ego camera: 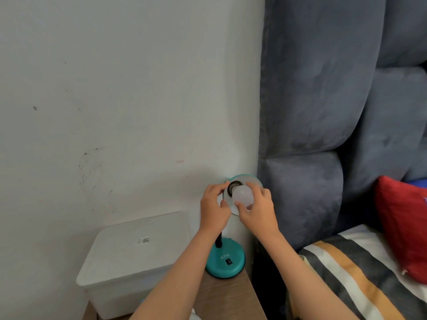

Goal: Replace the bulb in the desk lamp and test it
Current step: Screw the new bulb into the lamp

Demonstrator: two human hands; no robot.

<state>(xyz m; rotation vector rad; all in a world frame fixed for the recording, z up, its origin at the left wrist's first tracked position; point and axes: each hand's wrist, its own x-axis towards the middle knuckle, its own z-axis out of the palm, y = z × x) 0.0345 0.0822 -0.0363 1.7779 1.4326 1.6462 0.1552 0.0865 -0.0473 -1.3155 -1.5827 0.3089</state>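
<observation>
A teal desk lamp stands on a wooden bedside table, its round base [225, 262] carrying a black switch. Its teal shade [250, 179] is turned toward me, showing the dark socket [231, 188] inside. A white frosted bulb [243, 195] sits in front of the socket, its neck at the socket's mouth. My right hand [258, 211] grips the bulb with fingers around its globe. My left hand [213, 207] holds the shade's left rim. The lamp's black neck is mostly hidden behind my left wrist. The bulb is unlit.
A white lidded plastic box [136, 252] sits on the wooden table [228, 296] left of the lamp. The white wall is close behind. A grey padded headboard [323, 112] rises at right, with a striped bedcover [351, 273] and red pillow [404, 227] below.
</observation>
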